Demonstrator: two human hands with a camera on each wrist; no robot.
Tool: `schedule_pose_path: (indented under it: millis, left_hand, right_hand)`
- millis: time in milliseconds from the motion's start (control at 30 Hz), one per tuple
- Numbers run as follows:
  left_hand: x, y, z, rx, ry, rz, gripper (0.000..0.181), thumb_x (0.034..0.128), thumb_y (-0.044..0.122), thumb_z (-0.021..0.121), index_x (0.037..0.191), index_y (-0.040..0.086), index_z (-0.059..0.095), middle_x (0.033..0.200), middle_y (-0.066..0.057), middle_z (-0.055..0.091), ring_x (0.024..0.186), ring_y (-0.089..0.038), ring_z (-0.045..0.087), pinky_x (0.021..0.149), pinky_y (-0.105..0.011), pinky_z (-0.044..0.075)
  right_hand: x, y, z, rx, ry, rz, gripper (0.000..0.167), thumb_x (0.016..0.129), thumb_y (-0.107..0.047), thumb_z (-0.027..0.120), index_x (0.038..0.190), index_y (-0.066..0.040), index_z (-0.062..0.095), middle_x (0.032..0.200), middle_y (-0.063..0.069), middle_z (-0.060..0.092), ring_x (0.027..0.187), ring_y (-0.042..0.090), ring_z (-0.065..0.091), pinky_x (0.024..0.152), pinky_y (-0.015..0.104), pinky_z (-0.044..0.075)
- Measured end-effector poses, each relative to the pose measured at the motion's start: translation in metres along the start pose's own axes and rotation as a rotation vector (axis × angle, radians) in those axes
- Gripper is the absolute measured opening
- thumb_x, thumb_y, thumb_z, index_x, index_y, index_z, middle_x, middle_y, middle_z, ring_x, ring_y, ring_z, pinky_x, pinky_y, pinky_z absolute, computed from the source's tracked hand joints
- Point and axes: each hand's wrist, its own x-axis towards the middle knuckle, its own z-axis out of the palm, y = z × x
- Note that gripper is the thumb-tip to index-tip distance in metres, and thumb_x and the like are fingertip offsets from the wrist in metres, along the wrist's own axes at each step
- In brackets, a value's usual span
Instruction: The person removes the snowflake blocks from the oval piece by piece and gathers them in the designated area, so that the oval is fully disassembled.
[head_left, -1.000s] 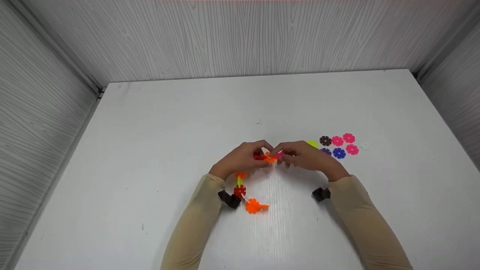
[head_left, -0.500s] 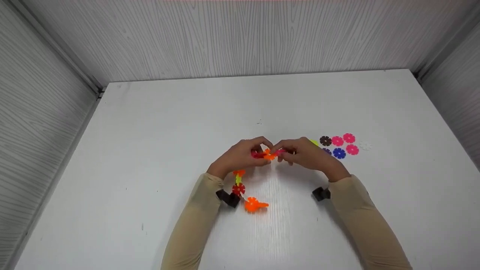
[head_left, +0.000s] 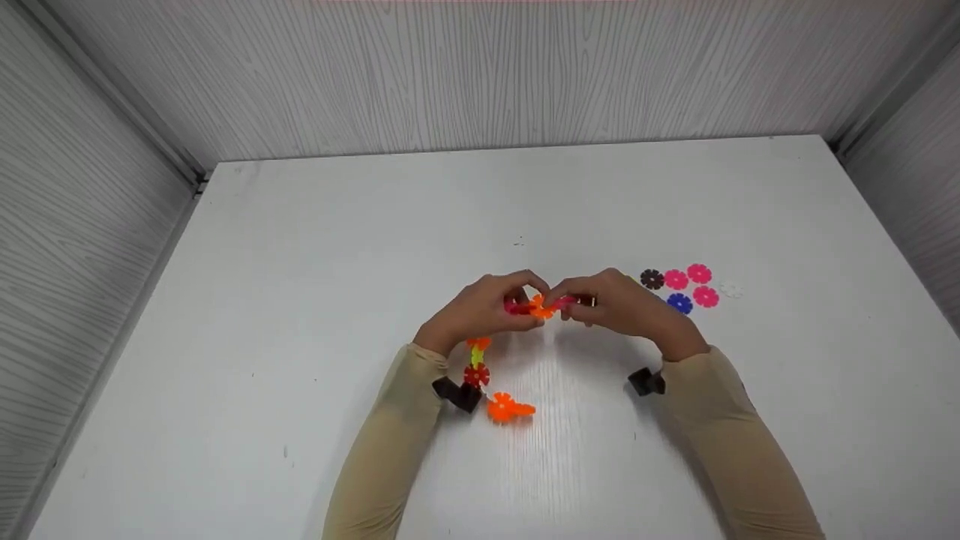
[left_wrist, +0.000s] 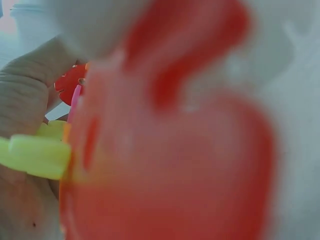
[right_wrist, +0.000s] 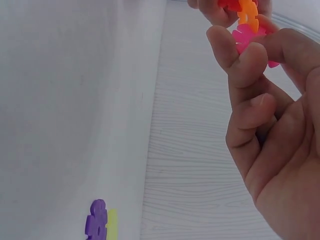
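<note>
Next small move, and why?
I'd have the right hand press the pink disc gently into the orange disc. The right hand pinches the pink disc right at the orange one's edge, while the left hand holds the red piece on the orange disc's other side, probably bracing it. Fingers hide whether the slots are fully seated.
</note>
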Motion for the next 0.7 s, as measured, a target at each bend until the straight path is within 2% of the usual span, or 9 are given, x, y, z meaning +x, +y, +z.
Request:
schedule_pose_path:
  millis: [333,700]
  left_hand:
    - [-0.0005,-0.0046,-0.0038,0.006,0.014,0.005,0.033,0.086,0.032,0.071,0.117,0.028,0.06,0.091,0.0,0.066,0.084,-0.016,0.059,0.071,-0.026,0.049]
    - [-0.004,0.0017,-0.0078,0.02,0.035,0.021,0.033,0.0861,0.032,0.072,0.117,0.028,0.061,0.09,-0.001,0.067,0.082,-0.015,0.059,0.07,-0.026,0.048]
  right_hand:
    - [0.0055,-0.002,-0.0004,-0.035,-0.011,-0.023,0.026,0.094,-0.012,0.061,0.118,-0.016,0.069,0.099,0.005,0.072,0.071,0.014,0.058,0.067,0.023,0.051]
    - [0.0056,-0.0034,-0.0018,-0.012,0.021,-0.061,0.025,0.093,-0.006,0.059,0.116,-0.013,0.069,0.088,0.013,0.068,0.065,0.013,0.053,0.061,0.019,0.047]
